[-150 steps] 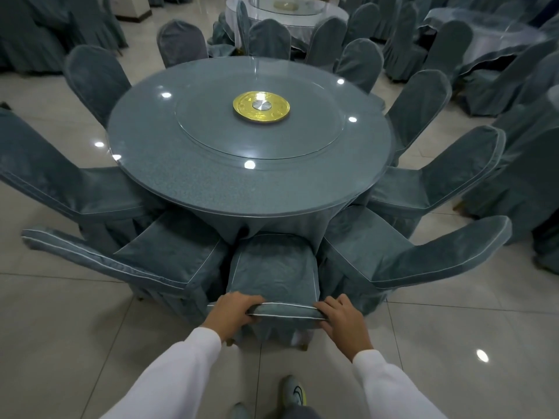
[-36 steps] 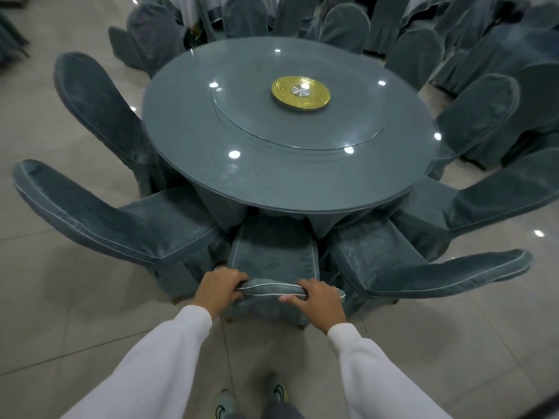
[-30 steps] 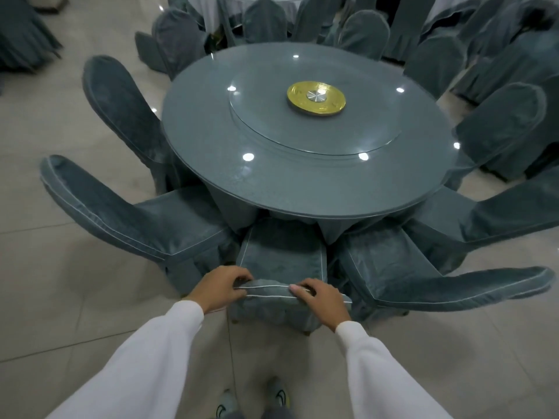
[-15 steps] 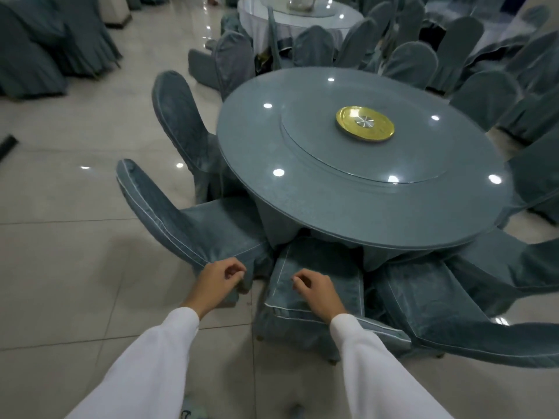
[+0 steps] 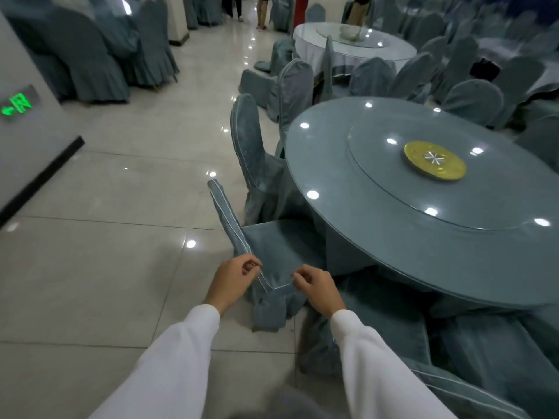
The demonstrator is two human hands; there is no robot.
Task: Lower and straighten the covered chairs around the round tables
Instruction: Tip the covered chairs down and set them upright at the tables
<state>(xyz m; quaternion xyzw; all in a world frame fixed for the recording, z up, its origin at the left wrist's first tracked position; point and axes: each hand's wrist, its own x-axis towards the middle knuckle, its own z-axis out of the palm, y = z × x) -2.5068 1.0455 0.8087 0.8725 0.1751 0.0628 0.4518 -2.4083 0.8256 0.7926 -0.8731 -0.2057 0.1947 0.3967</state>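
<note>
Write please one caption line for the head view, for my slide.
Both hands, left hand and right hand, pinch the piped seat edge of a tilted covered chair beside the round table.

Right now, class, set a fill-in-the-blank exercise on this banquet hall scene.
1. Both hands, left hand and right hand, reach the tilted ___'s cover.
2. The gold disc sits on the ___ table.
3. The exit sign glows ___.

Missing words: chair; round; green

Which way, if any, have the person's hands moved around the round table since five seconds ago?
Yes. Both hands left the first chair for the neighbouring chair, leftward along the round table.
</note>
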